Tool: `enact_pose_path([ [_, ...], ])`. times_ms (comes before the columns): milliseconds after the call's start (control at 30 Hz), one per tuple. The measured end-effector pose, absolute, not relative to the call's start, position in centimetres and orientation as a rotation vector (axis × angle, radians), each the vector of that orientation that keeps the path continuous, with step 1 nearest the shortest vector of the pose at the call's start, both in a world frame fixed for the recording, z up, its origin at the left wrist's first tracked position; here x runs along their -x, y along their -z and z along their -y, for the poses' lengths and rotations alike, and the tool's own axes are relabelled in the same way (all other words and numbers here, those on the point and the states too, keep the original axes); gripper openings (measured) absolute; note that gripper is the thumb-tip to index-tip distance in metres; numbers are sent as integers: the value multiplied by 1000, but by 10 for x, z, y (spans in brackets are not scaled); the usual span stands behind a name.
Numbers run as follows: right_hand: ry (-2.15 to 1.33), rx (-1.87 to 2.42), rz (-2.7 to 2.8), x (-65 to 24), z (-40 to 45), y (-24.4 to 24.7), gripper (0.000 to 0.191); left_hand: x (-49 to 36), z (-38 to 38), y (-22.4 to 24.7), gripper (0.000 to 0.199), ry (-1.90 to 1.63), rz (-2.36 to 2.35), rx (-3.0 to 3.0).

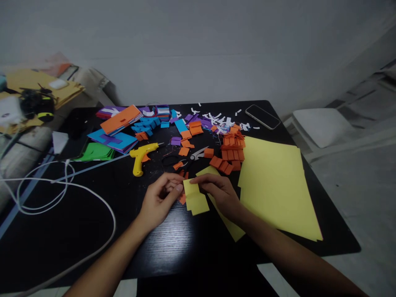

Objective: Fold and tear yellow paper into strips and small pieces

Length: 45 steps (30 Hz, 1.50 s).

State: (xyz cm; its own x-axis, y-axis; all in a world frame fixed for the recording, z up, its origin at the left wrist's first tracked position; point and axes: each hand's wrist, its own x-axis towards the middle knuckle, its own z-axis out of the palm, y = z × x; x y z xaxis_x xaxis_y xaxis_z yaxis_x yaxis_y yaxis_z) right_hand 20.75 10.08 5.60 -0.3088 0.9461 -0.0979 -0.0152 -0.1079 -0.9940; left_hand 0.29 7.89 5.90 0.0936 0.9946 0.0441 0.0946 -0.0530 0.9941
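Observation:
Between my two hands is a small piece of yellow paper (197, 199), creased across, with its layers slightly offset at the lower edge. My left hand (163, 197) pinches its left side between thumb and fingers. On the upper right edge, the fingers of my right hand (221, 193) close on the same piece. Under my right hand lies a longer yellow paper strip (230, 226). Just beyond my hands are scissors (198, 154) and small folded orange paper pieces (232, 148). A yellow glue gun (142, 157) rests beyond my left hand.
A stack of yellow sheets (275, 185) covers the table's right side. Behind lie a phone (262, 116), white paper scraps (219, 119) and blue folded pieces (147, 126). Orange sheets (120, 119) and green sheets (98, 152) sit at left, near a looping white cable (102, 202).

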Motion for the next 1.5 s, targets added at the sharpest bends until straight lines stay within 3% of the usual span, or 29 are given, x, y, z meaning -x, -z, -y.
enact_pose_path([
  [767,-1300,938,1582,-204,-96,-54,22,-7,-81,-58,20,-1252,-1225,-1247],
  [1067,-1059,952,1686,-206,-100,-51,3,-2,-80,-60,25,-1025,-1210,-1427],
  [1300,-1304,1168,1572,-202,-97,-50,29,-1,-81,-60,27,-990,-1219,-1694],
  [1500,-1464,1144,1365,-200,-98,-45,33,-5,-80,-55,16,-1008,-1234,-1542],
])
